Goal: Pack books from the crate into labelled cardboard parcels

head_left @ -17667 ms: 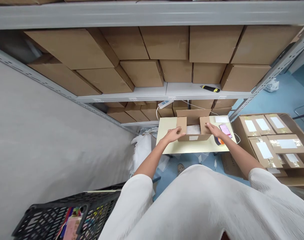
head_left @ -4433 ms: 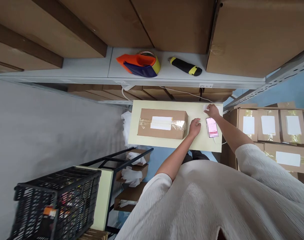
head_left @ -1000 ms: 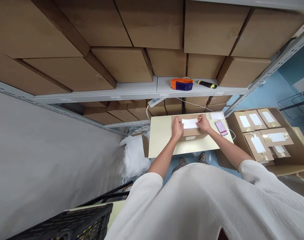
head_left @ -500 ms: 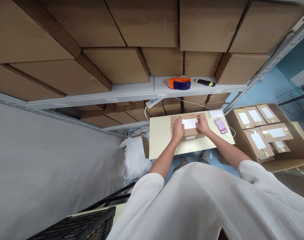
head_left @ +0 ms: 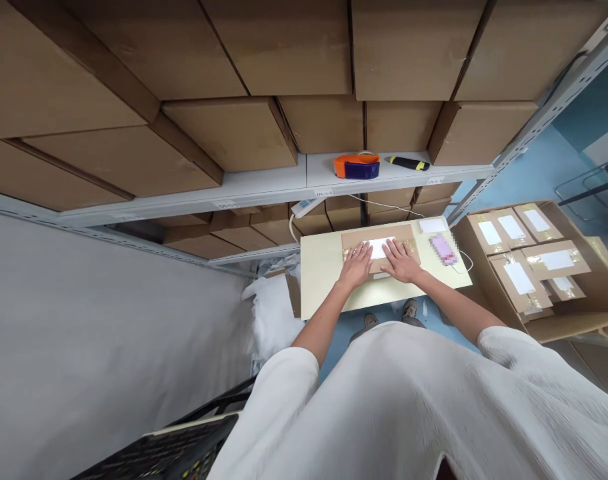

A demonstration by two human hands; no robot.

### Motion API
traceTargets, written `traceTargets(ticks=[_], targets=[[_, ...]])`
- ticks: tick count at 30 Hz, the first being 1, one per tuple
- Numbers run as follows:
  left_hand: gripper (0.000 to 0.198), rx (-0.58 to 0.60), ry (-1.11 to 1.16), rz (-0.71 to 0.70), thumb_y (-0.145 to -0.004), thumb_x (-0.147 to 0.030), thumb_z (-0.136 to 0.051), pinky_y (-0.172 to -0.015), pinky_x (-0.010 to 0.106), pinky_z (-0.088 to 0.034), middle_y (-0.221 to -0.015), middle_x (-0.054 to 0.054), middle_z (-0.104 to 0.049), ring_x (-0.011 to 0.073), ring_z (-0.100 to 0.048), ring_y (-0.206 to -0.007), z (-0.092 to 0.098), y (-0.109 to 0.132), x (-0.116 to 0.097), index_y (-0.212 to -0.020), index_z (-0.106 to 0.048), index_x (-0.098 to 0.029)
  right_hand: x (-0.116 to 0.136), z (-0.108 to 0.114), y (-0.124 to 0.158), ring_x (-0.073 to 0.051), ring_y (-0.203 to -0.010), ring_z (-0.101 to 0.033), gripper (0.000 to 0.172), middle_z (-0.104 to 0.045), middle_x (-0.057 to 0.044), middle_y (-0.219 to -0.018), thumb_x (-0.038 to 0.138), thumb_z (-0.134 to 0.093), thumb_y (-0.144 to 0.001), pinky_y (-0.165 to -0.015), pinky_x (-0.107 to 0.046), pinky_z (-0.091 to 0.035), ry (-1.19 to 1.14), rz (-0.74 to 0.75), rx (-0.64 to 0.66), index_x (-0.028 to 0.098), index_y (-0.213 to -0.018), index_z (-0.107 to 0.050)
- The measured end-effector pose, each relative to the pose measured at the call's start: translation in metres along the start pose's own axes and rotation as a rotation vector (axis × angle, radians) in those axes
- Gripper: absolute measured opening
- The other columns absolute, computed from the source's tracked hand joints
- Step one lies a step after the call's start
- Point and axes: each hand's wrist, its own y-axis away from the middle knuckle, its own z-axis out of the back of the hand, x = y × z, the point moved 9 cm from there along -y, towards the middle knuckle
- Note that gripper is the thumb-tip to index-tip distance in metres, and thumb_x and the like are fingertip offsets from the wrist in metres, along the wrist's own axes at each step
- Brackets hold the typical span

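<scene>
A taped cardboard box (head_left: 351, 238) lies on the pale yellow table (head_left: 319, 287), with a white label (head_left: 377, 248) on its top. My left hand (head_left: 357, 264) rests on the label's left part, fingers spread and holding nothing. On the label's right part lies my right hand (head_left: 401, 261), its fingers also stretched out flat. The hands are slightly apart, and the middle of the label shows between them. Part of a second white label (head_left: 381, 275) is visible on the box's near side.
A phone (head_left: 443, 249) and a white pad (head_left: 433, 225) are at the table's right. The shelf (head_left: 264, 183) holds boxes, an orange-blue tape dispenser (head_left: 357, 166) and a cutter (head_left: 408, 163). A large carton (head_left: 584, 327) with labelled boxes stands right; white packaging (head_left: 271, 313) lies left.
Both hands have gone from gripping the label's ends with bent fingers to lying flat on top of it, fingers spread. The view has shifted slightly.
</scene>
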Motion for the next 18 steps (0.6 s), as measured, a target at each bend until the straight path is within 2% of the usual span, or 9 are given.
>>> traceTargets(ticks=[4,9,11,15,18], targets=[[0.075,0.044,-0.064,-0.008,-0.106,-0.043,-0.055,-0.143,0.057,-0.006,-0.184,0.014,-0.035,0.0316,-0.023,-0.174,-0.001,0.008,0.004,-0.176,-0.039,-0.021,-0.009,0.003,0.01,-0.039,-0.175,-0.014,0.087,-0.02,-0.018,-0.187,0.068,-0.048,-0.108,-0.139,-0.066,-0.005,0.021,-0.04,-0.015,0.02,-0.179,-0.031],[0.067,0.078,-0.085,-0.007,-0.105,-0.046,-0.06,-0.14,0.067,-0.006,-0.184,0.007,-0.036,0.0356,-0.015,-0.176,-0.005,0.009,0.001,-0.17,-0.05,-0.037,-0.001,0.002,0.012,-0.043,-0.174,-0.013,0.081,-0.021,-0.014,-0.188,0.07,-0.048,-0.108,-0.135,-0.075,-0.005,0.037,-0.051,-0.005,0.031,-0.178,-0.036],[0.067,0.072,-0.074,-0.01,-0.104,-0.047,-0.061,-0.14,0.066,-0.005,-0.185,0.007,-0.034,0.0359,-0.015,-0.176,-0.003,0.012,0.004,-0.17,-0.051,-0.037,-0.003,0.001,0.013,-0.043,-0.174,-0.013,0.078,-0.022,-0.013,-0.188,0.069,-0.048,-0.108,-0.135,-0.076,-0.006,0.029,-0.054,-0.003,0.033,-0.177,-0.038],[0.073,0.033,-0.06,0.069,-0.105,-0.051,-0.06,-0.141,0.065,-0.005,-0.186,0.012,-0.031,0.0367,-0.015,-0.176,0.004,0.023,0.02,-0.173,-0.045,-0.031,-0.031,0.009,0.021,-0.044,-0.173,-0.012,0.082,-0.026,-0.016,-0.186,0.071,-0.049,-0.106,-0.132,-0.079,-0.008,-0.007,-0.188,-0.082,0.032,-0.177,-0.036],[0.085,-0.021,-0.03,0.185,-0.1,-0.062,-0.065,-0.138,0.069,-0.009,-0.187,0.016,-0.025,0.0429,-0.009,-0.175,0.008,0.032,0.032,-0.174,-0.043,-0.027,-0.049,0.011,0.03,-0.049,-0.172,-0.011,0.09,-0.021,-0.019,-0.187,0.077,-0.054,-0.101,-0.129,-0.082,-0.012,-0.037,-0.278,-0.128,0.03,-0.177,-0.037]])
